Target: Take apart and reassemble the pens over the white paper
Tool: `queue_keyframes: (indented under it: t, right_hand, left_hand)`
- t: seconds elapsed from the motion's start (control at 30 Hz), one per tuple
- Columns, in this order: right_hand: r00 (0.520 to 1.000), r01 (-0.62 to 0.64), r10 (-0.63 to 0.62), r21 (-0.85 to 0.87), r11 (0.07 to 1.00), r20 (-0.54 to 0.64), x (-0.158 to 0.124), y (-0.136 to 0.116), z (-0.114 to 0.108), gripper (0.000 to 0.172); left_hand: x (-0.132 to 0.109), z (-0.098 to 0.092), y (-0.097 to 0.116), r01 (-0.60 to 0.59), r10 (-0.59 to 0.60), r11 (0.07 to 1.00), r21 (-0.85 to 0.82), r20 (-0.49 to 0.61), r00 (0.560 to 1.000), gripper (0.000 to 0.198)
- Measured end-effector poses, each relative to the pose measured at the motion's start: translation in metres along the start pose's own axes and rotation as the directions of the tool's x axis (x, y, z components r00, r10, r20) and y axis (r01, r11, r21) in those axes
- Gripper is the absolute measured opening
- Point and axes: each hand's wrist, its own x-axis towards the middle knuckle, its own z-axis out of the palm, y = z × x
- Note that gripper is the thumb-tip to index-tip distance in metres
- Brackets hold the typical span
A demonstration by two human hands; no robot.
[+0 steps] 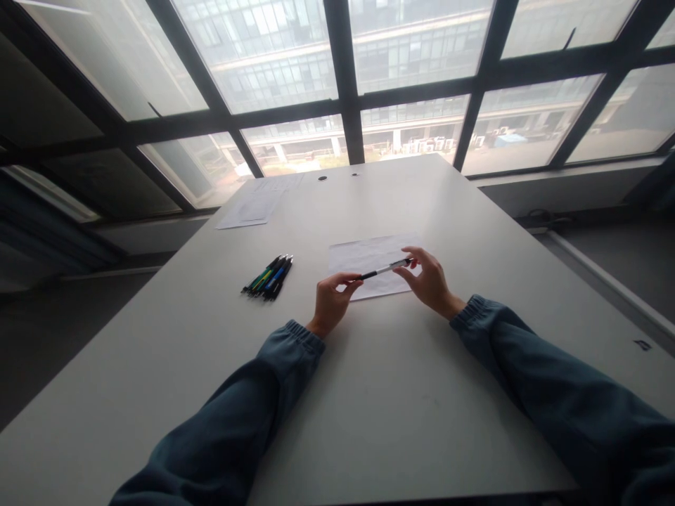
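A pen [384, 269] with a black end and a silver-grey barrel is held between both hands, over a white sheet of paper [363, 254]. My left hand [333, 301] pinches its black end between thumb and fingertips. At the other end, my right hand [429, 281] grips the pen with thumb and fingers. Left of the paper, several pens [268, 277] lie side by side in a bunch, with black, green and blue parts showing.
More printed sheets [250, 207] lie at the far left of the white table [342, 422]. Two small round fittings [323, 178] are near its far edge. Large windows [406, 133] stand behind it. A small dark mark [642, 345] is at the right.
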Motion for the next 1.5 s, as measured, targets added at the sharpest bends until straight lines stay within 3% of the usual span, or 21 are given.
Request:
queue_keyframes:
  t: [0.07, 0.1, 0.17, 0.23, 0.3, 0.37, 0.5, 0.6, 0.67, 0.83, 1.13, 1.33, 1.5]
  right_hand:
    - [0.982, -0.191, 0.189, 0.246, 0.950, 0.030, -0.001, -0.001, 0.004, 0.044]
    - [0.959, -0.283, 0.275, 0.373, 0.884, 0.075, -0.001, -0.003, 0.006, 0.044]
    - [0.899, -0.427, 0.393, 0.588, 0.687, 0.194, -0.002, -0.008, 0.010, 0.040]
    - [0.843, -0.517, 0.431, 0.709, 0.479, 0.323, -0.003, -0.014, 0.013, 0.036]
    - [0.804, -0.567, 0.429, 0.750, 0.340, 0.413, -0.003, -0.017, 0.015, 0.034]
    - [0.777, -0.590, 0.437, 0.765, 0.257, 0.453, -0.003, -0.018, 0.016, 0.030]
    - [0.736, -0.600, 0.433, 0.797, 0.063, 0.520, 0.000, -0.015, 0.012, 0.021]
    - [0.710, -0.609, 0.371, 0.786, -0.102, 0.598, 0.004, -0.014, 0.005, 0.015]
    - [0.700, -0.607, 0.335, 0.773, -0.186, 0.631, 0.006, -0.015, 0.001, 0.023]
    - [0.703, -0.607, 0.304, 0.765, -0.215, 0.643, 0.008, -0.016, -0.004, 0.046]
    - [0.706, -0.595, 0.405, 0.797, -0.104, 0.580, 0.008, -0.015, -0.006, 0.044]
    - [0.715, -0.548, 0.433, 0.825, -0.139, 0.548, 0.006, -0.009, -0.006, 0.039]
    - [0.667, -0.558, 0.505, 0.816, -0.148, 0.548, 0.004, -0.003, -0.004, 0.028]
  left_hand:
    - [0.000, 0.000, -0.002, 0.006, -0.007, 1.000, -0.008, -0.027, 1.000, 0.025]
    - [0.000, -0.001, -0.002, 0.012, -0.012, 1.000, -0.010, -0.036, 0.999, 0.026]
    - [-0.001, -0.001, -0.001, 0.022, -0.022, 1.000, -0.004, -0.039, 0.999, 0.027]
    - [-0.002, -0.002, 0.001, 0.019, -0.019, 1.000, 0.019, -0.008, 1.000, 0.028]
    - [-0.003, -0.003, 0.005, -0.012, 0.010, 0.999, 0.051, 0.048, 0.999, 0.028]
    - [-0.004, -0.003, 0.009, -0.077, 0.068, 0.995, 0.059, 0.138, 0.988, 0.029]
    - [-0.005, -0.004, 0.011, -0.198, 0.185, 0.980, 0.016, 0.288, 0.940, 0.039]
    - [-0.005, -0.005, 0.009, -0.239, 0.203, 0.962, 0.133, 0.238, 0.950, 0.036]
    - [-0.004, -0.006, 0.006, -0.251, 0.202, 0.931, 0.265, 0.197, 0.959, 0.031]
    - [-0.003, -0.009, 0.001, -0.232, 0.177, 0.862, 0.450, 0.162, 0.971, 0.026]
    - [0.009, -0.019, -0.017, -0.100, 0.107, 0.864, 0.494, 0.015, 0.994, 0.031]
    - [0.012, -0.020, -0.032, -0.128, 0.099, 0.876, 0.465, 0.087, 0.991, 0.024]
    - [0.015, -0.023, -0.038, -0.144, 0.075, 0.907, 0.396, 0.183, 0.980, 0.050]
